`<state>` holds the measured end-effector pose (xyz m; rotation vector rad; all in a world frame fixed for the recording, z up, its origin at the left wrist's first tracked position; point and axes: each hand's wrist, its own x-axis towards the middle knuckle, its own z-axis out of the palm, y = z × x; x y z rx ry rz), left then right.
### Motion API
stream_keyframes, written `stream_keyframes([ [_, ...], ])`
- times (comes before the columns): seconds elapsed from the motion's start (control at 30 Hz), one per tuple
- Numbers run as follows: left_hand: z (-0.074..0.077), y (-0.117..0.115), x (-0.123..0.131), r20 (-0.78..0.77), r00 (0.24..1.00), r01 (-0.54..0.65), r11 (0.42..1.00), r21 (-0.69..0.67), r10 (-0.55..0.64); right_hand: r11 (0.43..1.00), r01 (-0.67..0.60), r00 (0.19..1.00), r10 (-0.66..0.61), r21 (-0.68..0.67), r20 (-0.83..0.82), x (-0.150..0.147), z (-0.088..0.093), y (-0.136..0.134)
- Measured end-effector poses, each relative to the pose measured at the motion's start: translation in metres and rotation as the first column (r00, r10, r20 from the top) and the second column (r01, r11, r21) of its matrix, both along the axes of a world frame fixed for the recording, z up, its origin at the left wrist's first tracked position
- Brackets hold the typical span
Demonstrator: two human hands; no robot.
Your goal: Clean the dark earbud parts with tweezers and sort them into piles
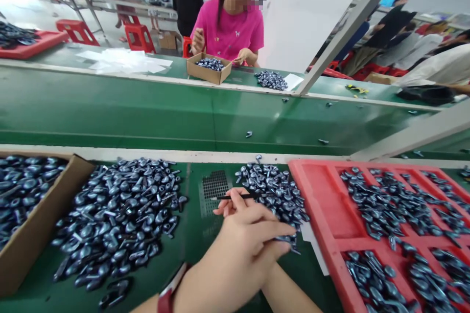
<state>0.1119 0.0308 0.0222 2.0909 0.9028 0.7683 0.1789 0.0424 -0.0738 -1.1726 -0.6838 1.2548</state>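
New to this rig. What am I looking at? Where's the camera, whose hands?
There's no machine here: these are a person's two bare hands, seen from one camera worn on their head, looking forward and down. The left hand, with a red wristband, lies across the right hand, its fingertips at small shiny blue-grey metal parts. The right hand seems to hold a thin black stick. Parts lie in loose heaps on the green bench, with more in a cardboard box on the left and a red compartment tray on the right. Further off, a co-worker in a pink shirt has their hands at another box.
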Motion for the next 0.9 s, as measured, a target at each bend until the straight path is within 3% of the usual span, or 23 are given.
stream_keyframes([
  [0.1,-0.028,-0.021,-0.037,0.248,0.94,-0.143,0.932,-0.332,0.233,0.999,0.034,0.999,-0.034,0.007,-0.001,-0.009,0.001,0.002],
  [0.17,-0.047,-0.031,-0.054,0.215,0.905,-0.241,0.861,-0.448,0.366,0.996,0.089,0.996,-0.089,0.029,0.014,-0.015,0.003,0.001],
  [0.27,-0.066,-0.036,-0.067,0.13,0.86,-0.366,0.776,-0.514,0.493,0.983,0.171,0.985,-0.173,0.06,0.029,-0.023,0.005,-0.004],
  [0.4,-0.077,-0.034,-0.071,0.069,0.877,-0.386,0.783,-0.487,0.475,0.977,0.194,0.978,-0.2,0.091,0.06,-0.028,0.008,-0.002],
  [0.57,-0.086,-0.046,-0.071,0.039,0.891,-0.396,0.816,-0.421,0.452,0.986,0.144,0.98,-0.154,0.083,0.128,-0.02,0.011,0.031],
  [0.7,-0.087,-0.057,-0.074,0.034,0.879,-0.421,0.809,-0.411,0.475,0.998,0.048,0.98,-0.053,0.03,0.194,-0.015,0.008,0.054],
  [0.9,-0.086,-0.056,-0.076,0.05,0.867,-0.426,0.789,-0.443,0.496,1.0,-0.009,0.964,0.007,0.006,0.264,-0.012,0.002,0.062],
])
